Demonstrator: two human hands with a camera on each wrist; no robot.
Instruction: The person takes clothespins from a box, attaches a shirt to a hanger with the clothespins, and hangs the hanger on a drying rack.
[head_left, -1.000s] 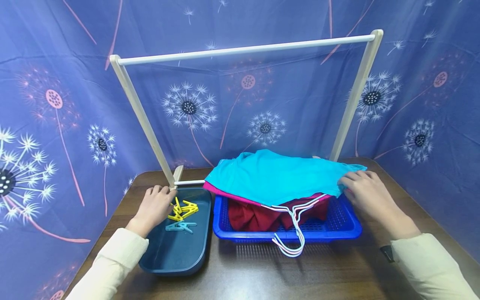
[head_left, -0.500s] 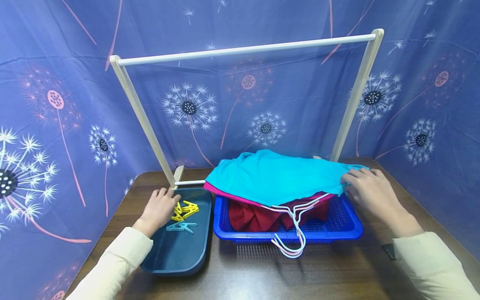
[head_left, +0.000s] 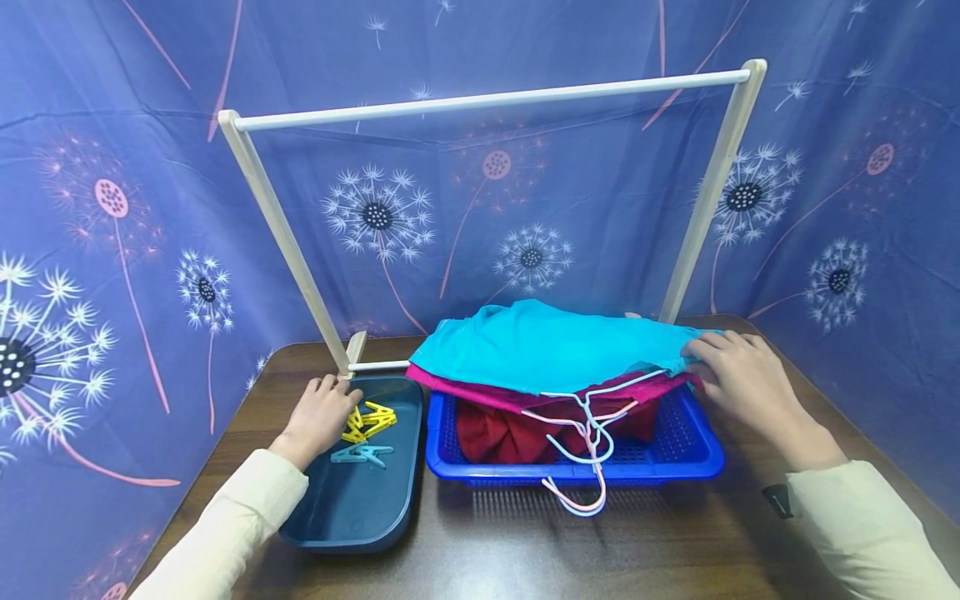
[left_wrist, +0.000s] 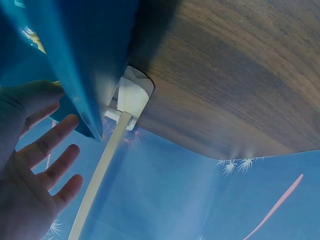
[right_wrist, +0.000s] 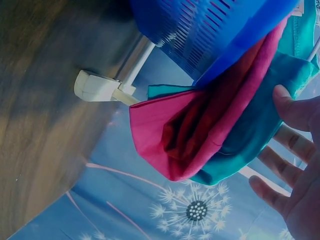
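My right hand (head_left: 738, 375) pinches the right end of a turquoise shirt (head_left: 547, 346) between thumb and fingers; in the right wrist view the thumb lies over the cloth (right_wrist: 295, 70). A white hanger (head_left: 555, 393) sits in this shirt, hook toward me. Beneath is a magenta garment (head_left: 465, 393) on a hanger of its own, whose hook (head_left: 588, 508) reaches past the basket rim. Dark red cloth (head_left: 502, 433) fills the blue basket (head_left: 675, 472) below. My left hand (head_left: 318, 417), fingers loosely spread, rests at the far left rim of a dark tray (head_left: 408, 492), holding nothing.
Several yellow clothespins (head_left: 377, 417) and light blue clothespins (head_left: 362, 452) lie in the tray. A wooden rack with a white rod (head_left: 487, 100) stands behind the basket on the brown table (head_left: 495, 558). Blue dandelion-print curtain (head_left: 600, 217) surrounds it. A small black object (head_left: 777, 500) lies by the right sleeve.
The turquoise shirt's front edge and its hanger have shifted up and back, apart from the magenta garment's hanger, uncovering more magenta. The left hand moved slightly right along the tray, then stayed.
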